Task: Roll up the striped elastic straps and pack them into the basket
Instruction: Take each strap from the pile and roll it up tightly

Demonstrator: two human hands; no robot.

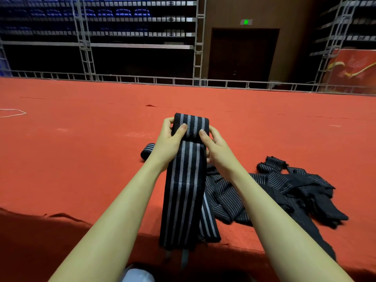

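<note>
Just above the centre of the frame, both bare hands close on one striped strap (184, 192), black with pale grey lines, whose upper end is wound into a partial roll (191, 125). The left hand (169, 142) curls around the roll's left side, fingers wrapped behind it and thumb pressed flat on the front face. The right hand (216, 148) mirrors it on the right side, thumb on the front and fingers hidden behind the fabric, so both grips are closed snugly on the roll with no gap showing. From the roll the unrolled length of the strap hangs straight down between the forearms, past the near edge of the red carpeted platform (81, 139) toward the lower centre. To the right of centre a loose pile of unrolled straps (284, 192) lies tangled on the red surface, just beside the right forearm. Left of the hands, partly hidden behind the left wrist, a finished rolled strap (147, 150) rests on the carpet. No basket can be made out.
</note>
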